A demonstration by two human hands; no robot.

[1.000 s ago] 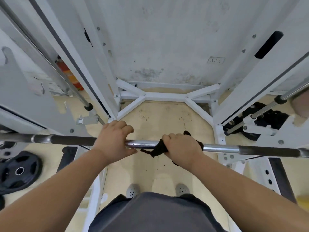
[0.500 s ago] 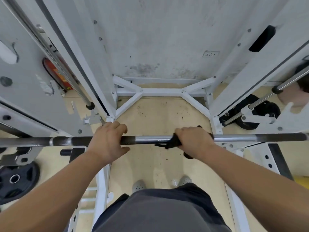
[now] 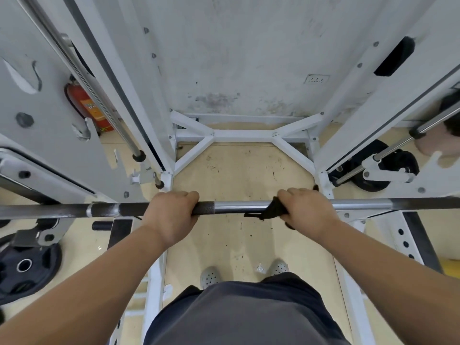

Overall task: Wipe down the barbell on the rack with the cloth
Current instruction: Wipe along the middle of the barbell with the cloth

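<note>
gripping barbell (image 3: 239, 206), dark cloth (image 3: 270, 210) bunched under right hand (image 3: 307, 212)

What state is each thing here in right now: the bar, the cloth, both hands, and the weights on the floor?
barbell: lying level across the rack, both hands on it.
cloth: dark, bunched around the bar under the right hand.
left hand: closed around the bar, bare.
right hand: closed on the cloth and bar.
left weight plate: on the floor, off the bar.
right weight plates: by the rack's base, off the bar.

1 head view, steeply down, close above barbell (image 3: 239, 207)
</note>
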